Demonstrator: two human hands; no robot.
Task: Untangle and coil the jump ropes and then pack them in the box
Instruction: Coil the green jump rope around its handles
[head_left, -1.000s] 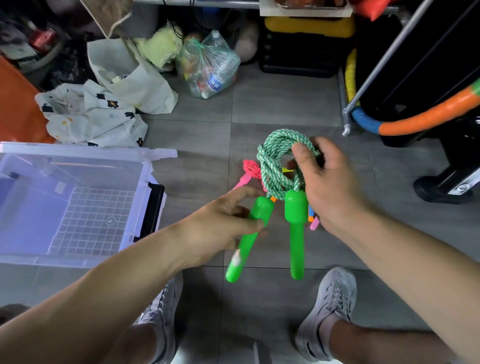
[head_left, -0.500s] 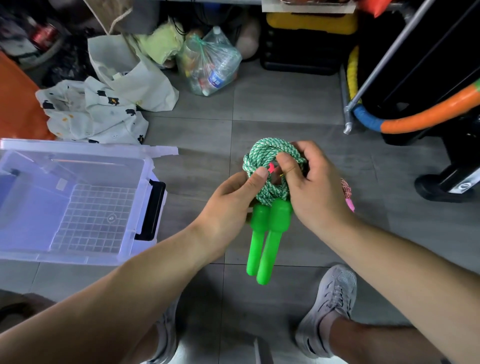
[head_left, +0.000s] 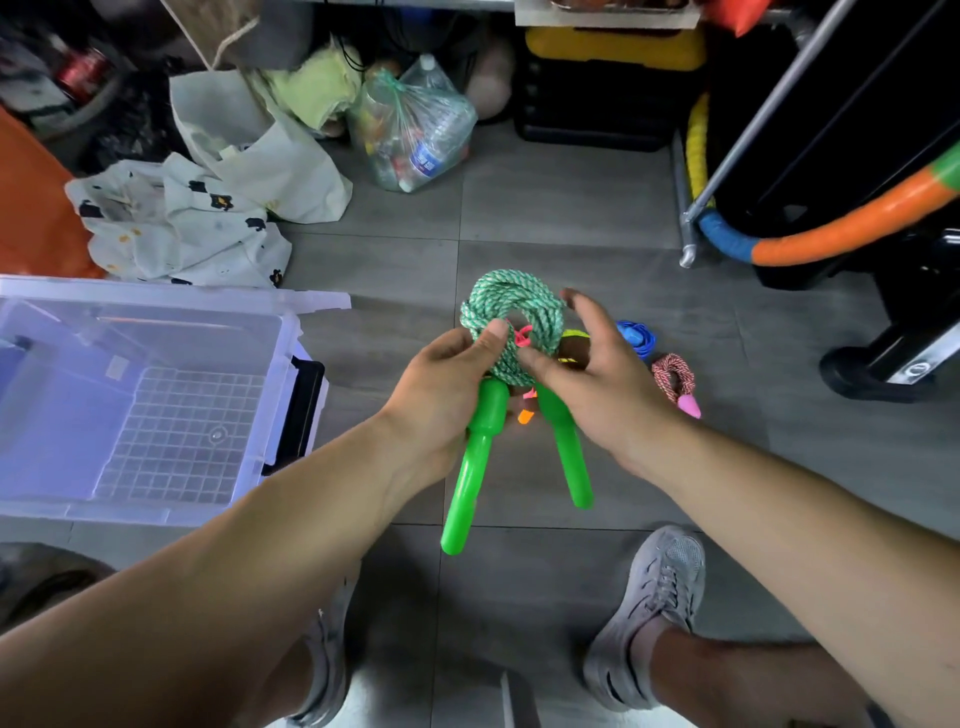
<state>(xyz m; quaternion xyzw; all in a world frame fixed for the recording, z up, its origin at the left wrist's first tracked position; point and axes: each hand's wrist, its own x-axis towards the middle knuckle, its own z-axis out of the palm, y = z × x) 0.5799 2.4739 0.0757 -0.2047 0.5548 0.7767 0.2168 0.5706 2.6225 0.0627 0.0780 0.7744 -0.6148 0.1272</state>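
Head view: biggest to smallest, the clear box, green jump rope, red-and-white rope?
Clear box
then green jump rope
then red-and-white rope
The green one is held up nearer the camera, so it may only look bigger.

The left grip (head_left: 441, 384) covers the lower left of the rope (head_left: 511, 291) coil and the top of one handle (head_left: 470, 467). The right grip (head_left: 587, 379) hides the top of the other handle, most of a yellow item (head_left: 574, 334) and part of a blue rope (head_left: 636, 335) on the floor. A pink scrap (head_left: 523, 335) and an orange scrap (head_left: 524, 415) between the grips are too small to identify. The left edge cuts off the box (head_left: 156, 312). The right edge cuts off the hoop (head_left: 831, 228).
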